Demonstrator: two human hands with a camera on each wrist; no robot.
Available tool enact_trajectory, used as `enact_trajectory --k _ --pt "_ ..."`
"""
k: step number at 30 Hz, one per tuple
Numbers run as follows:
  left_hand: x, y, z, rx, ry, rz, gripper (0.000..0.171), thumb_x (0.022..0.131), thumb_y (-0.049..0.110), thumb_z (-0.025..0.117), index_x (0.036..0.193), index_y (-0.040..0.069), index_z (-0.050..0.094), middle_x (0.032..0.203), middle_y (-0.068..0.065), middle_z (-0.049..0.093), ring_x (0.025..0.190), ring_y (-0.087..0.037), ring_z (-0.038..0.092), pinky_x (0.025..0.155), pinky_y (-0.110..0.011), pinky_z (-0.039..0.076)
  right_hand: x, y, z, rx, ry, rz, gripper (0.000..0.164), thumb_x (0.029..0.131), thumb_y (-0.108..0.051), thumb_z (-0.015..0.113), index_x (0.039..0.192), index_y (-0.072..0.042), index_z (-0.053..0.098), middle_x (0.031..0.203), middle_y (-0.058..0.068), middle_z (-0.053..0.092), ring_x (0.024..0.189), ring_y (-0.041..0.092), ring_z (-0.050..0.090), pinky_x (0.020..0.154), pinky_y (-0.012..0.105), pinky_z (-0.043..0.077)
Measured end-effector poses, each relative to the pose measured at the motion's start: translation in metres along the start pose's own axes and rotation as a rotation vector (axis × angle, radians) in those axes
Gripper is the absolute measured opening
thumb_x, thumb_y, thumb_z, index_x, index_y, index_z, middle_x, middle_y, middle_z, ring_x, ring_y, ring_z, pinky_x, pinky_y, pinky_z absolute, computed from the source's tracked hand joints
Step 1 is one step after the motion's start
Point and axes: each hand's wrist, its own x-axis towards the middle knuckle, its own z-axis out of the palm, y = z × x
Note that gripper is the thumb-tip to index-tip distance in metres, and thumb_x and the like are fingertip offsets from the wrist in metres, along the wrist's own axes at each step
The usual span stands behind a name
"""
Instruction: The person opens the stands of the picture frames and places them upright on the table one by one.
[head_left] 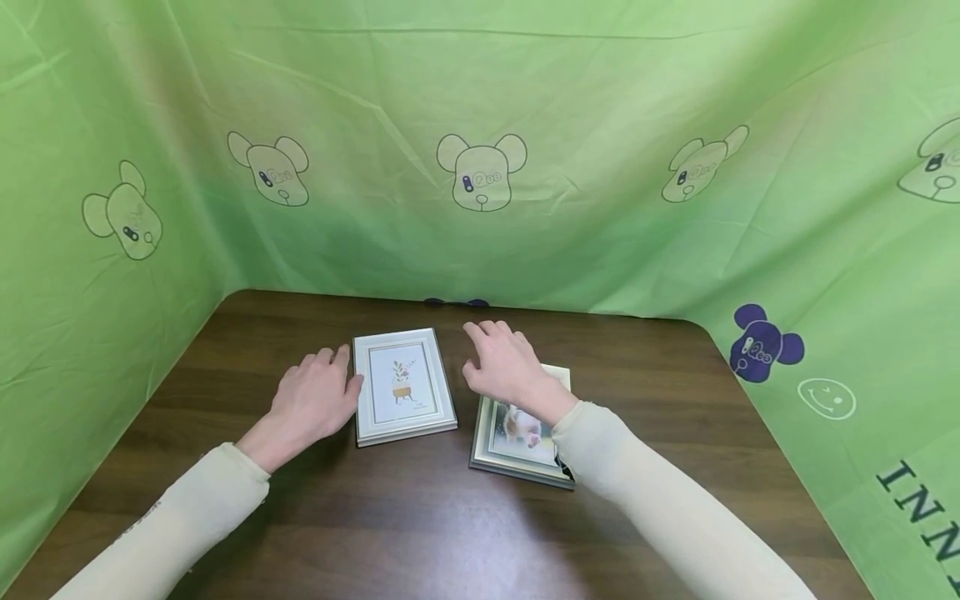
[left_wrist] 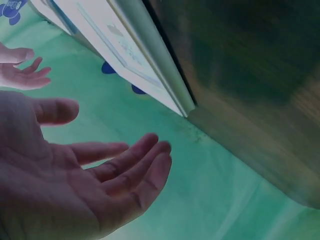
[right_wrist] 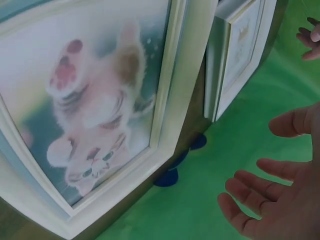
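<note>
Two picture frames lie face up on the brown table. The left one, a white picture frame with a potted-plant print, has my left hand hovering beside its left edge, fingers loosely bent and holding nothing. Over the upper part of the cat picture frame passes my right hand, its relaxed fingers pointing into the gap between the frames, nothing in its grasp. My right wrist and sleeve hide part of that picture. In the right wrist view the kitten print shows fully, with the palm apart from it.
Wood-grain table surrounds both frames. A green cloth printed with bear heads hangs behind the table and along its left and right sides.
</note>
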Motion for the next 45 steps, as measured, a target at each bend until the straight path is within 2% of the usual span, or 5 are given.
enact_trajectory --k 5,13,21,29,45 --pt "-0.003 0.001 0.004 0.024 -0.042 0.019 0.054 0.104 0.025 0.057 0.133 -0.021 0.056 0.120 -0.034 0.062 0.107 -0.049 0.063 0.084 -0.059 0.056 0.001 -0.005 0.006 0.011 -0.015 -0.020 0.062 0.094 -0.024 0.061 0.151 0.000 0.052 0.141 0.020 0.061 0.128 0.039 0.056 0.098 0.055 0.051" --pt "-0.005 0.002 0.010 0.020 -0.093 0.029 0.041 0.103 0.025 0.060 0.108 -0.015 0.065 0.088 -0.018 0.057 0.081 -0.036 0.059 0.067 -0.050 0.055 0.002 -0.009 0.011 0.020 -0.027 -0.024 0.061 0.096 -0.023 0.063 0.151 0.000 0.051 0.140 0.020 0.062 0.127 0.039 0.057 0.098 0.053 0.052" --pt "-0.010 0.002 0.022 0.050 -0.123 0.050 0.039 0.101 0.029 0.061 0.097 -0.010 0.067 0.086 -0.017 0.057 0.082 -0.036 0.060 0.068 -0.052 0.054 -0.001 -0.015 0.019 0.048 -0.074 -0.030 0.059 0.096 -0.024 0.063 0.151 -0.002 0.054 0.144 0.017 0.061 0.132 0.035 0.054 0.101 0.055 0.047" --pt "-0.014 0.004 0.026 0.015 -0.199 0.030 0.038 0.100 0.029 0.065 0.100 -0.009 0.069 0.089 -0.015 0.058 0.083 -0.033 0.059 0.070 -0.050 0.054 -0.004 -0.022 0.028 0.050 -0.098 -0.037 0.059 0.096 -0.025 0.063 0.150 -0.004 0.056 0.144 0.015 0.062 0.132 0.034 0.055 0.100 0.055 0.048" --pt "-0.016 0.003 0.028 -0.011 -0.186 0.035 0.033 0.096 0.027 0.069 0.099 -0.006 0.069 0.087 -0.013 0.057 0.081 -0.032 0.058 0.067 -0.048 0.053 -0.008 -0.032 0.037 0.022 -0.167 -0.056 0.058 0.092 -0.024 0.063 0.147 -0.005 0.059 0.142 0.012 0.064 0.129 0.032 0.056 0.100 0.056 0.048"
